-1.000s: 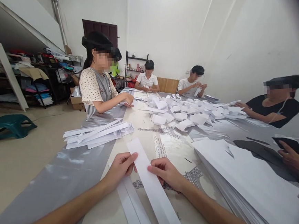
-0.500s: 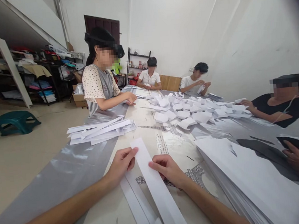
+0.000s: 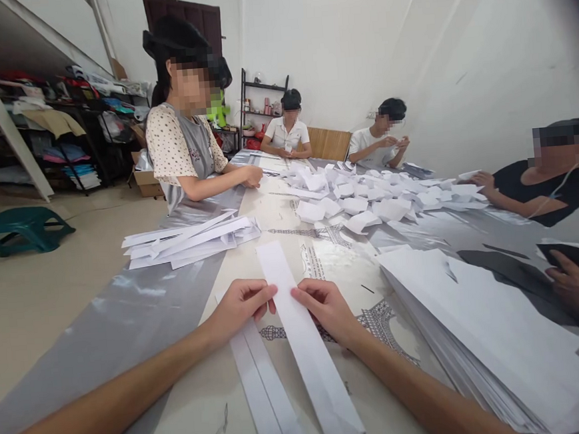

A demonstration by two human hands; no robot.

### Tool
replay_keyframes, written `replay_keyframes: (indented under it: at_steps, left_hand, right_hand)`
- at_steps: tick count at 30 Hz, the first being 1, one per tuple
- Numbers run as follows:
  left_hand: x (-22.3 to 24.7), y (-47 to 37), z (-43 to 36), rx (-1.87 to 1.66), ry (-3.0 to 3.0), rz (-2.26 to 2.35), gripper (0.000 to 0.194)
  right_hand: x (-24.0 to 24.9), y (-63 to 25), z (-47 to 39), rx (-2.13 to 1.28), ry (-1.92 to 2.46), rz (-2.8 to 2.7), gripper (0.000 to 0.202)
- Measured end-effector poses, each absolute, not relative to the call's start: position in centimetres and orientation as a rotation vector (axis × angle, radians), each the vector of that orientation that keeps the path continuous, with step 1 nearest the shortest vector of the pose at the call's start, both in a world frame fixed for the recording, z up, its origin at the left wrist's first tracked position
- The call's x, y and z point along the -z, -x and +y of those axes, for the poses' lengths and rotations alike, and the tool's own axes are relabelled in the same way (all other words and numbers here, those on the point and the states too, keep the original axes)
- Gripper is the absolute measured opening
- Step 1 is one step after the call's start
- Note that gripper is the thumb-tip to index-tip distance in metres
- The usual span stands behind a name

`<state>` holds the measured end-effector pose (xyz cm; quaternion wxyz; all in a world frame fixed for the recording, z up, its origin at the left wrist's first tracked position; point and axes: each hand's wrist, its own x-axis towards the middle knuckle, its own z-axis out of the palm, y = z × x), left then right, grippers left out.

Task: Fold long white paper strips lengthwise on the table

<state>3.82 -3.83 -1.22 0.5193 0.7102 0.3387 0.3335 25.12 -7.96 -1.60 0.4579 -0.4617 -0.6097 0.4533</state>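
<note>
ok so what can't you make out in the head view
In the head view:
Paper strip: underside, facing away
Right grip: some fingers, hidden behind the strip
Flat strips: near ends, cut off by the bottom edge
Tablecloth print: wording, too small to read

Paper strip (image 3: 304,343): white, smooth, matt. Strip pile (image 3: 186,244), folded pieces (image 3: 356,206) and sheet stack (image 3: 488,322): same matt white paper. Bench cover (image 3: 124,344): grey part shiny, plastic-looking, slightly wrinkled; cream printed runner (image 3: 194,405) smooth, faint sheen. Stool (image 3: 27,225): glossy green plastic. Box (image 3: 147,183): matt cardboard. Floor (image 3: 104,225): smooth, low gloss. Wall (image 3: 336,46): matt, smooth. Patterned sleeve (image 3: 162,147): soft matt cloth.
</note>
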Motion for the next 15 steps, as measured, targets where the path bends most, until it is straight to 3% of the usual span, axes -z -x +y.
replay_keyframes:
  at_steps: [5, 15]
  left_hand:
    - [1.1, -3.78, -3.77, -0.963, -1.661, 0.921, 0.051]
    - [1.06, -3.88, -3.89, -0.724, -1.724, 0.802, 0.045]
  right_hand:
    - [1.39, -25.14, -7.97, -1.132, 1.12, -1.6, 0.045]
    - [1.86, -25.17, -7.85, -1.079, 1.166, -1.537, 0.043]
